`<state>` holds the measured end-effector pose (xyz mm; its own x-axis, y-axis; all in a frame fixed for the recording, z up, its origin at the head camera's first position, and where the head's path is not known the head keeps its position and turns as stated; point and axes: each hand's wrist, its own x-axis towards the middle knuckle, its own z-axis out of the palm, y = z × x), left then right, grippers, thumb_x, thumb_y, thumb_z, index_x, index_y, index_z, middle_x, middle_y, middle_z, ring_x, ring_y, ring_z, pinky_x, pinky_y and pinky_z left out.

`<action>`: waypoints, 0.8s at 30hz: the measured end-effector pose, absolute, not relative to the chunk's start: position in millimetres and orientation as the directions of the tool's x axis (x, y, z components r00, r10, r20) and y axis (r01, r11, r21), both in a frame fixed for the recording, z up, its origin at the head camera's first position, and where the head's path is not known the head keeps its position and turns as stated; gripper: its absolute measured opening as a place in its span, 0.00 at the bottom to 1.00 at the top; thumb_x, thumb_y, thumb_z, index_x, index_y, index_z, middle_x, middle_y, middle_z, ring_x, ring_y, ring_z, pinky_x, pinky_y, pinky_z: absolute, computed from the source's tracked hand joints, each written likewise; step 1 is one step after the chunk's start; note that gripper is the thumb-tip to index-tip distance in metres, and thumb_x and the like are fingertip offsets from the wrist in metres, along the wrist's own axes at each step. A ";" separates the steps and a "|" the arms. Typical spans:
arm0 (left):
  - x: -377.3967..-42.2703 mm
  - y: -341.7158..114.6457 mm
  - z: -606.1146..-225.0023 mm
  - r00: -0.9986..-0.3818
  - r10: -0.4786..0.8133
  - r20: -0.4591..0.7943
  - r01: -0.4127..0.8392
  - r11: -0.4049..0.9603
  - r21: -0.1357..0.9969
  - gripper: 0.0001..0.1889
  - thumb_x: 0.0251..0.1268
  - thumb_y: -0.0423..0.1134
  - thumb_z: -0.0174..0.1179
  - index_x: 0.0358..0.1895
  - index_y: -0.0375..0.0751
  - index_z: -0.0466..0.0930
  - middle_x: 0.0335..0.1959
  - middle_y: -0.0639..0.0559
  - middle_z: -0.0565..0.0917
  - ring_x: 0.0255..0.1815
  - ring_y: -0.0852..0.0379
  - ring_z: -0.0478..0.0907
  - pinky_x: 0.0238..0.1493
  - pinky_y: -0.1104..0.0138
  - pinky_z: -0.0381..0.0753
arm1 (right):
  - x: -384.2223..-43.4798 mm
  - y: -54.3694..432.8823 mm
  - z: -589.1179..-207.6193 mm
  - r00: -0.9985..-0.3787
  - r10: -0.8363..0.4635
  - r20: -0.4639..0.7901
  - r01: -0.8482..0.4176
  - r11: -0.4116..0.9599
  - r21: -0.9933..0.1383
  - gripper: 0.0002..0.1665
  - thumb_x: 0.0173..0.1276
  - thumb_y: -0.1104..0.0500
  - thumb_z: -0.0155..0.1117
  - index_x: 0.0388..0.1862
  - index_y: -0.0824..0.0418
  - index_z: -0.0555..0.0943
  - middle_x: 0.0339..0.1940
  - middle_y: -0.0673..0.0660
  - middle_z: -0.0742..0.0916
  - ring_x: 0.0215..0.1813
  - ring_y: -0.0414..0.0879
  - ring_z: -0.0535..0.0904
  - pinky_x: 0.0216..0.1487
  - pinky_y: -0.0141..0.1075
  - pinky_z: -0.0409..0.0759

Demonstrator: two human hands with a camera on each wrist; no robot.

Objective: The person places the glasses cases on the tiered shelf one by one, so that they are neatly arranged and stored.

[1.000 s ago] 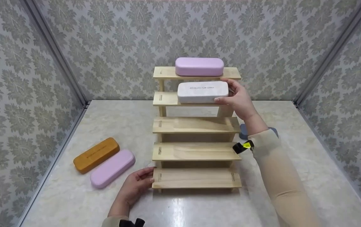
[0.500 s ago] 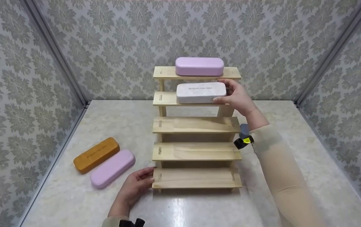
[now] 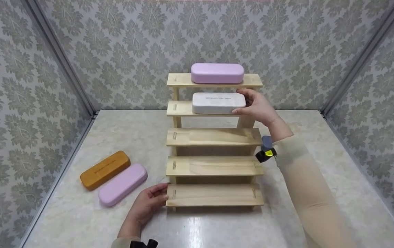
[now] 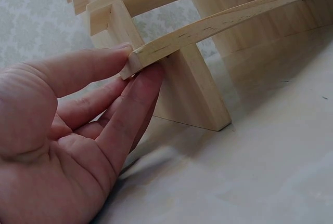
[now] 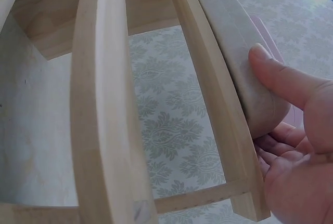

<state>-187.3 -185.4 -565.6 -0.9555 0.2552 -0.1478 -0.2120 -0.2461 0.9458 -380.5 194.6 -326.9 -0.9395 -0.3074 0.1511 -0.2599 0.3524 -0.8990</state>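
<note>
The right hand [image 3: 258,107] holds the white case [image 3: 217,105] by its right end, along the shelf edge [image 3: 180,115] (left hand [image 3: 146,204] pinches the rack [image 3: 214,195]).

White case [image 3: 219,104]: one line of dark capitals on top, ending apparently "FOR CHINA"; first word too blurred to read. Orange case [image 3: 105,171]: similar single line on top, illegible. Yellow tag [image 3: 269,153] at right wrist: faint marks, too small to read.

Soft even light, glare on the tabletop [image 3: 194,225], dim left wrist view, wooden shelves [image 5: 106,104] bowed by lens distortion
</note>
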 end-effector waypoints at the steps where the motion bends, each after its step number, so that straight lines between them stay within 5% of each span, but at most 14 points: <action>1: -187.5 -185.3 -565.7 -0.956 0.254 -0.149 -0.213 -0.245 0.946 0.31 0.68 0.24 0.60 0.72 0.19 0.63 0.51 0.54 0.86 0.53 0.60 0.83 0.53 0.68 0.87 | -380.5 194.6 -326.6 -0.940 -0.307 0.147 -0.259 0.362 -0.896 0.47 0.60 0.68 0.77 0.76 0.70 0.66 0.74 0.66 0.75 0.69 0.54 0.75 0.68 0.34 0.75; 9: -187.7 -185.1 -564.8 -0.956 0.251 -0.150 -0.212 -0.242 0.947 0.32 0.68 0.24 0.60 0.73 0.18 0.60 0.53 0.52 0.86 0.54 0.60 0.83 0.53 0.68 0.86 | -381.0 194.4 -325.9 -0.936 -0.321 0.142 -0.264 0.376 -0.888 0.47 0.61 0.69 0.76 0.76 0.71 0.65 0.76 0.67 0.73 0.75 0.57 0.72 0.77 0.47 0.70; 24: -187.4 -185.4 -564.4 -0.955 0.244 -0.167 -0.227 -0.243 0.943 0.33 0.68 0.25 0.61 0.73 0.19 0.60 0.52 0.54 0.86 0.53 0.61 0.84 0.52 0.68 0.86 | -376.8 196.8 -326.0 -0.933 -0.331 0.140 -0.251 0.321 -0.913 0.48 0.63 0.71 0.73 0.79 0.70 0.62 0.77 0.66 0.72 0.77 0.57 0.70 0.76 0.45 0.71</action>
<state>-187.4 -185.4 -564.4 -0.9552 0.2442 -0.1670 -0.2270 -0.2429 0.9431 -376.8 196.8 -326.0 -0.9331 -0.3313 0.1401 -0.2510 0.3209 -0.9132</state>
